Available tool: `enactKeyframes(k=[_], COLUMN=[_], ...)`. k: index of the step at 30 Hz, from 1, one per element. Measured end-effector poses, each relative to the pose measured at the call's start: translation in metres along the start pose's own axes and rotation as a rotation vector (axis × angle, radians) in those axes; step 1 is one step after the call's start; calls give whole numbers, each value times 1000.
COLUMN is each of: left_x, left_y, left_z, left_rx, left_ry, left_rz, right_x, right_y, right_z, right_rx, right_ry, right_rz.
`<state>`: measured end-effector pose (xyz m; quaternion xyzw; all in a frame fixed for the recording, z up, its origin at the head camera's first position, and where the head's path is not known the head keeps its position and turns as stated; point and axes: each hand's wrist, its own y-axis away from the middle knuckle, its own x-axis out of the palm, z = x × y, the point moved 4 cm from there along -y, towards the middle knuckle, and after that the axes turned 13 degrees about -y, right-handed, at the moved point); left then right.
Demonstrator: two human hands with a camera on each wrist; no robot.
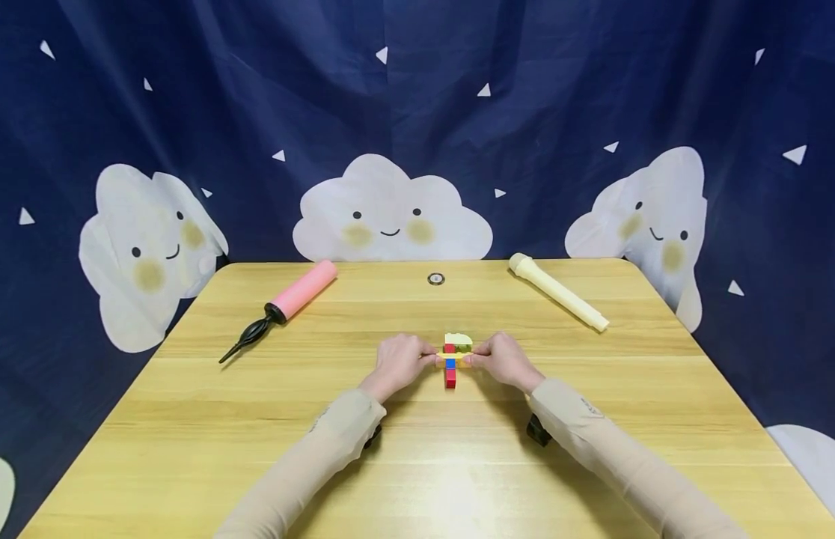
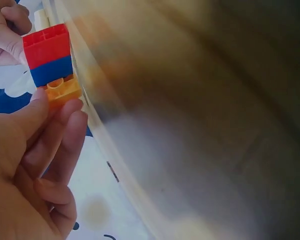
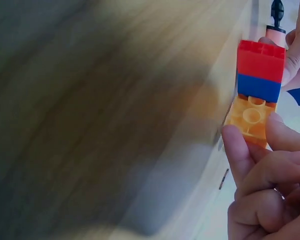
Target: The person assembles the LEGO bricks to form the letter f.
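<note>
Above the middle of the table, both hands hold one small assembly of toy building blocks (image 1: 450, 377). A red block (image 2: 47, 46) and a blue block (image 2: 52, 72) are stacked at the near end, joined to an orange block (image 3: 247, 120); pale yellow and green blocks show at the far side in the head view. My left hand (image 1: 400, 363) pinches the orange piece's left side between thumb and fingertips. From the right, my right hand (image 1: 508, 361) pinches the orange piece's other side, with thumb and index fingertip (image 3: 232, 135) at its edge.
A pink hand pump (image 1: 307, 290) with a black nozzle lies at the back left of the wooden table (image 1: 188, 449). At the back right is a cream toy microphone (image 1: 559, 291). A small round disc (image 1: 435, 279) sits near the far edge, before a dark blue curtain (image 1: 431, 127).
</note>
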<state>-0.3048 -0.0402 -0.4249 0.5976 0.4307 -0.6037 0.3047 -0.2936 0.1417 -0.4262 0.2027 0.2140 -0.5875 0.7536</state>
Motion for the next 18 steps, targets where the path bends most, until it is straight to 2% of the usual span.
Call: enactKeyframes(k=[3, 18], left_x=[1, 4], left_y=[0, 1], left_z=[-1, -3], left_rx=[-4, 11], left_ry=[1, 10], left_rz=[24, 61], right_x=[1, 1], right_y=[0, 2], right_z=[-1, -9], right_rx=[10, 23], right_ry=[9, -30], right_rz=[23, 45])
